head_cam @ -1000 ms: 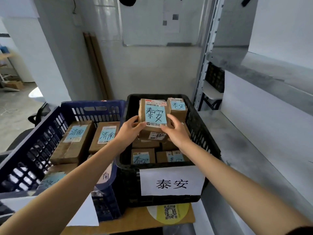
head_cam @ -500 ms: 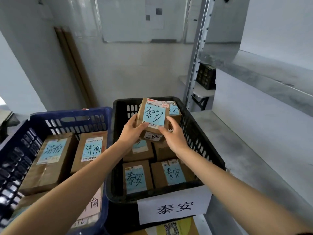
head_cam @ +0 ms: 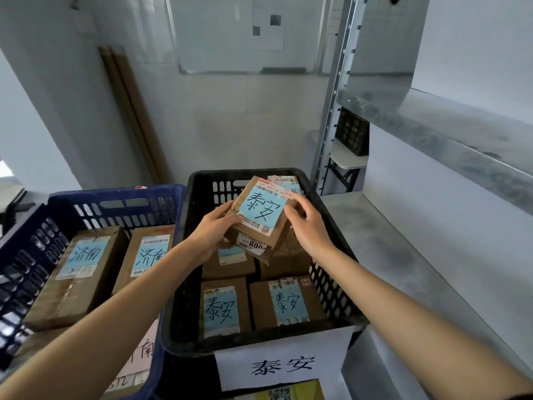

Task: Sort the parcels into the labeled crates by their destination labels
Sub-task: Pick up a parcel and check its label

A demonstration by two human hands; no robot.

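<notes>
A small brown parcel (head_cam: 261, 215) with a blue handwritten 泰安 label sits tilted over the middle of the black crate (head_cam: 331, 284). My left hand (head_cam: 215, 230) grips its left side and my right hand (head_cam: 310, 229) holds its right edge. It rests on or just above other brown parcels stacked in the crate. Two more 泰安 parcels (head_cam: 222, 307) lie at the crate's near end. A white 泰安 sign (head_cam: 282, 363) hangs on the crate's front wall.
To the left, a blue crate (head_cam: 43, 235) holds parcels with 济南 labels (head_cam: 86, 261). A grey metal shelf (head_cam: 403, 255) runs along the right, with an upright post (head_cam: 331, 116) behind the black crate. A white wall stands behind.
The parcel has tipped to the right and lowered slightly toward the stack in the black crate. My view has dropped and drawn closer to the crates.
</notes>
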